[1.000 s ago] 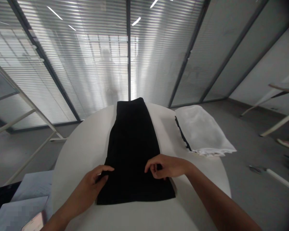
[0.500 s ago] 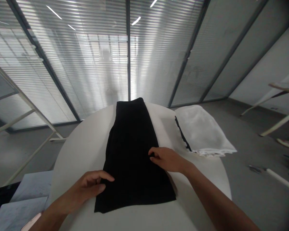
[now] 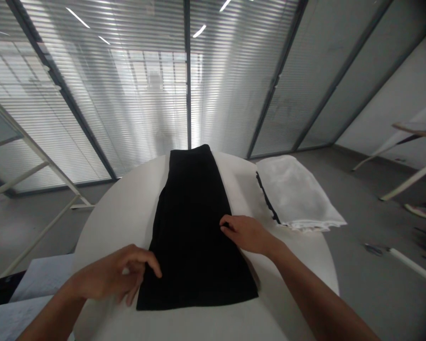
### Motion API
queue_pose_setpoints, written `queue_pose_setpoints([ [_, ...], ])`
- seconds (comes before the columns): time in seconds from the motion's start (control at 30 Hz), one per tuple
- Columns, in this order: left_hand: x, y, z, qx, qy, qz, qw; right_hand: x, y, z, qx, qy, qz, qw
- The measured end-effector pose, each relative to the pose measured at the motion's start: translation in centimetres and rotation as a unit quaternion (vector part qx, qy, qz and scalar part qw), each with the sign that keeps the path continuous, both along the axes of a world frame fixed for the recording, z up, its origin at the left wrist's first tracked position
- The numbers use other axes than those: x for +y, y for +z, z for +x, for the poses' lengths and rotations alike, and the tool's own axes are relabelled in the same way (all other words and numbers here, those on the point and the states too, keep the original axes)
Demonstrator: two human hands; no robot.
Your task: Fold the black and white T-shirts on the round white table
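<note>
A long piece of black cloth (image 3: 191, 227) lies flat on the white round table (image 3: 120, 208), narrow at the far end and wider at the near edge. My left hand (image 3: 110, 274) is at its lower left edge. The index finger reaches over the cloth, while the other fingers hang apart beside it, slightly blurred. At the right edge, about midway along, my right hand (image 3: 246, 232) has its thumb and fingers pinched together on the black cloth. A folded stack of white cloth (image 3: 298, 189) with a dark strip along its left side rests at the table's right.
Pale sheets (image 3: 42, 277) lie at lower left by the table. A white metal frame (image 3: 31, 142) stands on the left. Scissors (image 3: 373, 249) and a white roll (image 3: 413, 265) appear at right. Glass partitions with blinds (image 3: 156, 109) rise behind.
My left hand has shifted left and its index finger now bends downward, with the other fingers spread off the cloth's edge. My right hand and the cloth have hardly moved.
</note>
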State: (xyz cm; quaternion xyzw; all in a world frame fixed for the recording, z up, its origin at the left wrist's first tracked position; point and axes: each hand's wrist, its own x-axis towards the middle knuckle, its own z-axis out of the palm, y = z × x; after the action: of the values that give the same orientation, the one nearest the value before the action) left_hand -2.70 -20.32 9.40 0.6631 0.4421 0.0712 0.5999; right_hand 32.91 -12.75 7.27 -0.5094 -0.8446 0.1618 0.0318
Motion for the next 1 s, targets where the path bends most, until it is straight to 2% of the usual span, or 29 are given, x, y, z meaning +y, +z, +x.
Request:
queue_pose_setpoints([
  [0.1,2.4,0.0,-0.3,-0.02,0.068,0.166,0.984,0.3,-0.1,0.0,-0.021,-0.041,0.034,0.998],
  [0.2,5.5,-0.7,0.4,0.043,0.123,0.327,0.936,0.5,-0.3,-0.1,-0.055,-0.111,0.043,0.991],
  [0.33,9.8,-3.2,3.3,0.166,0.129,0.451,0.867,0.4,-0.6,0.1,-0.091,-0.191,0.009,0.977],
  [0.43,11.9,-5.3,6.1,0.24,0.09,0.478,0.84,0.3,-0.4,0.4,-0.04,-0.157,-0.041,0.986],
  [0.5,12.5,-6.4,7.3,0.291,0.11,0.491,0.814,0.1,0.0,0.6,0.048,-0.099,-0.118,0.987],
  [0.6,12.3,-7.2,7.6,0.317,0.131,0.499,0.796,-0.1,0.6,0.9,0.178,-0.033,-0.245,0.952],
  [0.67,12.0,-7.4,7.2,0.313,0.132,0.5,0.796,-0.3,1.0,1.0,0.219,-0.026,-0.288,0.932],
  [0.77,11.7,-7.5,6.6,0.308,0.13,0.499,0.799,-0.7,1.4,1.1,0.245,-0.03,-0.317,0.916],
  [0.9,11.6,-7.4,6.3,0.306,0.122,0.5,0.801,-0.9,1.6,1.4,0.226,0.002,-0.33,0.916],
  [1.0,11.6,-7.3,6.1,0.306,0.114,0.503,0.8,-0.3,1.3,2.1,0.201,0.014,-0.387,0.9],
])
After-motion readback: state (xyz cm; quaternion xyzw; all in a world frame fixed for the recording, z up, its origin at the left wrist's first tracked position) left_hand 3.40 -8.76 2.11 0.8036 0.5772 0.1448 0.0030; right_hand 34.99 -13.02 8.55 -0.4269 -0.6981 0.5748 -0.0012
